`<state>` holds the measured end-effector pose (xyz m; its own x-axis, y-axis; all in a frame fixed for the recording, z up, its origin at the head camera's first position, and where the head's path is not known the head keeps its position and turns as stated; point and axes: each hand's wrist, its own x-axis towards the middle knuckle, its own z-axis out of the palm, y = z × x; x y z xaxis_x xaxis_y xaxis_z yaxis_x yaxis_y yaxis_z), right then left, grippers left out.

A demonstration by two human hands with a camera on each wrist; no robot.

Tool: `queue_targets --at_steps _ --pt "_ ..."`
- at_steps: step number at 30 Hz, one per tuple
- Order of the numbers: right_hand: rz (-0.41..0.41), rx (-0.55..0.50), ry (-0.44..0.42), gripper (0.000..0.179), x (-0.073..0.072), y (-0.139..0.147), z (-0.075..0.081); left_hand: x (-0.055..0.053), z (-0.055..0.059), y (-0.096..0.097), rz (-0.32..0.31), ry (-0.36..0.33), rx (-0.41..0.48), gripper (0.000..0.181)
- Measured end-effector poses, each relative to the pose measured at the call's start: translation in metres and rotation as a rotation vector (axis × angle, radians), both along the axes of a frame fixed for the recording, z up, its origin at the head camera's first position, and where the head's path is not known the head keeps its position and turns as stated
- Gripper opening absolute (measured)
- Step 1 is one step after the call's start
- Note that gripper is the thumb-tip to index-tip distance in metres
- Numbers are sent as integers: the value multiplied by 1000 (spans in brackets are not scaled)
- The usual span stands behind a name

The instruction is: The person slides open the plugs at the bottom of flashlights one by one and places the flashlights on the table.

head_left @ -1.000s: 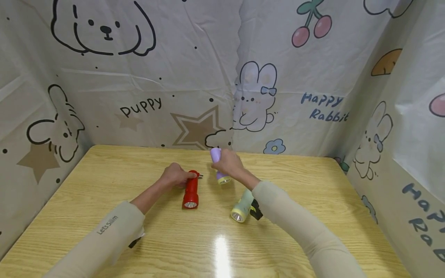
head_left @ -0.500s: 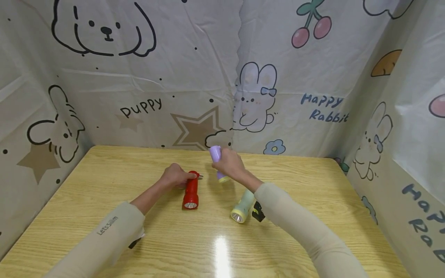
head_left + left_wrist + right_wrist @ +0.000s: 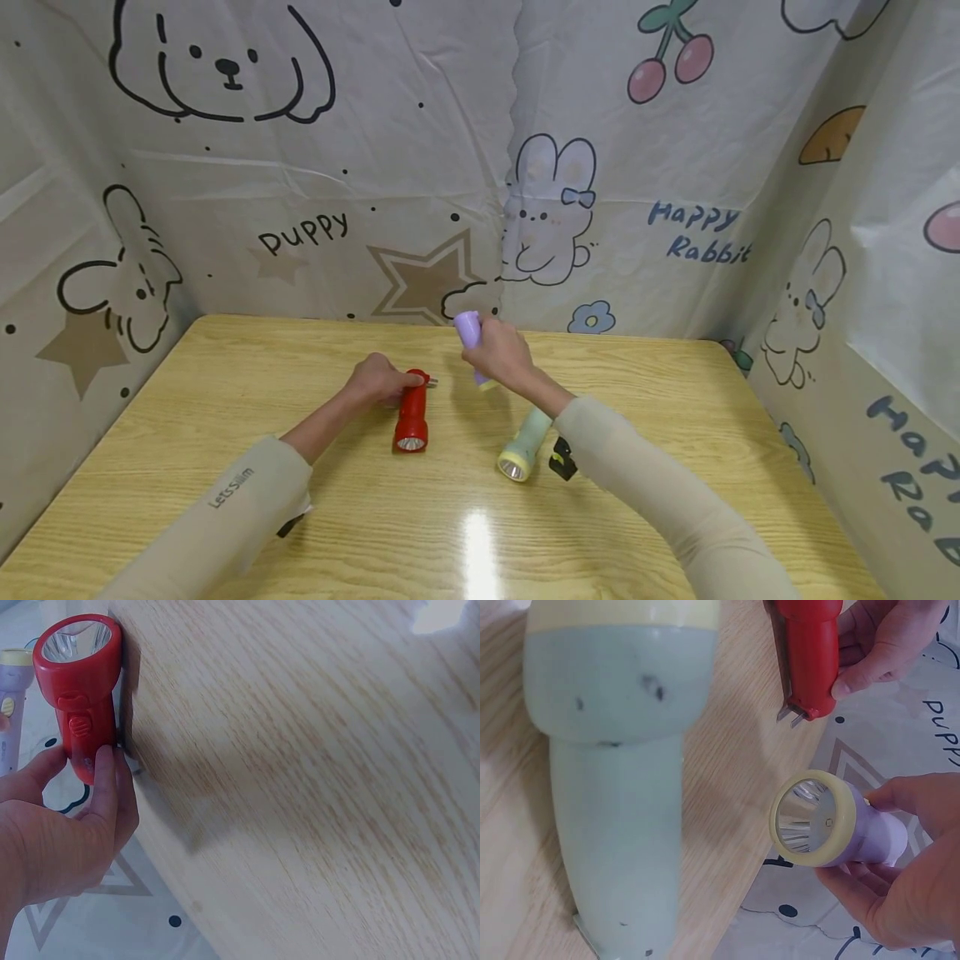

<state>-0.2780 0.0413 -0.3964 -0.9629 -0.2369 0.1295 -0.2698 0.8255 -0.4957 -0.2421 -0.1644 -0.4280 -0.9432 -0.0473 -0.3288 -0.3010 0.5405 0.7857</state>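
My left hand pinches the tail end of a red flashlight that lies on the table with its lens toward me. Thumb and fingers sit on either side of its body in the left wrist view. Two metal prongs stick out near its tail. My right hand grips a purple flashlight with a pale yellow rim, held above the table and tilted lens-down. In the right wrist view its lens is plainly seen. A pale green flashlight lies by the right forearm, its tail hidden by the sleeve.
The wooden table reaches back to a patterned cloth wall, with another cloth wall on the right. A black piece shows under my right sleeve, beside the green flashlight.
My right hand has lifted the purple flashlight slightly and tilted it, so its lens has turned out of the head view. The left hand and the red flashlight stay put.
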Motion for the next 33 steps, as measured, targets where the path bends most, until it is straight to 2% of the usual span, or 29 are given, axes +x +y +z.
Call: queue_targets --at_steps 9,23,33 --pt "11 8 15 62 2 2 5 0 -2 -1 -7 9 -10 28" --pt "67 -37 82 50 15 1 8 0 -2 0 -1 3 -17 27" --pt "73 -69 74 52 19 3 10 -1 -3 -1 -3 11 -39 28"
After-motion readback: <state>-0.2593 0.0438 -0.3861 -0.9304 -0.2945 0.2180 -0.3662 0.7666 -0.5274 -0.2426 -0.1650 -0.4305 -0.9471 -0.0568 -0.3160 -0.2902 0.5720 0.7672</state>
